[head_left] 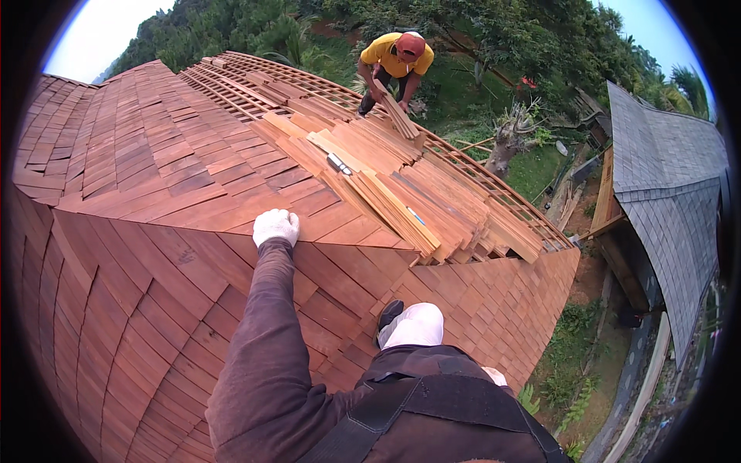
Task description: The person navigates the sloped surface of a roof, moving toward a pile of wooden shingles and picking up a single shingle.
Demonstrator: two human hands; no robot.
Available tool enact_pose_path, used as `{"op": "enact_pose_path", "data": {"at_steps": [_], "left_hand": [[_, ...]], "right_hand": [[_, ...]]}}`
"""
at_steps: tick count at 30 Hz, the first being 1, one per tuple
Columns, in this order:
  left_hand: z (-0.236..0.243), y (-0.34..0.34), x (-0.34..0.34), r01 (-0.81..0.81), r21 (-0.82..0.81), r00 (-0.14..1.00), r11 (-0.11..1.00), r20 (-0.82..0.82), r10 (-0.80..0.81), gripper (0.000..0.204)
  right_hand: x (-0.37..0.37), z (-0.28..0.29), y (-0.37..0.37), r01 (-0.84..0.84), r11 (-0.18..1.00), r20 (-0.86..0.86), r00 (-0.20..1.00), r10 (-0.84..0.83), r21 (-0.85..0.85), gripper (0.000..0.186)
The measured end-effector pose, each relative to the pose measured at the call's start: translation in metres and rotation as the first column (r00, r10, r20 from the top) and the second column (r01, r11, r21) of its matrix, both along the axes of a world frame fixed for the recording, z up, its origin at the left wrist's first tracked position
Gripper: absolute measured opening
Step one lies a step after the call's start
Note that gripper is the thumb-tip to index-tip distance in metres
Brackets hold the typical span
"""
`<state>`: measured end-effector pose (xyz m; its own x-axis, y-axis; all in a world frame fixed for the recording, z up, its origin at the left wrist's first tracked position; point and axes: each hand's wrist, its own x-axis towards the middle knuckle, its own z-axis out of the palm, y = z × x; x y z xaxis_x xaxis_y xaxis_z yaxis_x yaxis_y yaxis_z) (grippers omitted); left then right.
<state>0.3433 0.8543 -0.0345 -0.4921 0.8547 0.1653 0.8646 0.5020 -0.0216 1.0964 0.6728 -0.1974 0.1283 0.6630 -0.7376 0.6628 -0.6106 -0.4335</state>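
My left hand (pixel 275 226), in a white glove, rests on the roof ridge (pixel 193 228) with its fingers curled over the edge. Reddish wooden shingles (pixel 166 266) cover the slopes on both sides of it. Right of that hand, beyond the ridge, lie stacked loose wooden boards (pixel 432 204). A silver-and-black tool (pixel 338 163) is on top of them, and nearer me a slim blue-and-white object (pixel 416 216). My right arm is hidden by my body. A small white patch shows at my right side; whether it is a glove or clothing I cannot tell.
A person in a yellow shirt (pixel 382 52) bends over the far roof edge, holding several boards (pixel 395 109). Open battens (pixel 231 89) run along the far slope. The roof drops off at the right, toward a lower grey roof (pixel 668 177). My white-clad knee (pixel 417 324) is on the shingles.
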Motion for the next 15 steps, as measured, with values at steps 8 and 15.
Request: {"op": "enact_pose_path", "data": {"at_steps": [8,15], "left_hand": [[-0.003,0.0,-0.002,0.001,0.004,1.0,1.0,0.006,-0.001,0.042],[-0.001,-0.003,-0.003,0.002,0.006,1.0,1.0,-0.011,-0.002,0.042]], "right_hand": [[0.003,-0.01,0.0,-0.023,1.0,-0.037,0.999,0.023,0.007,0.064],[-0.002,-0.009,-0.002,0.041,0.999,-0.069,0.997,-0.041,-0.002,0.067]]}}
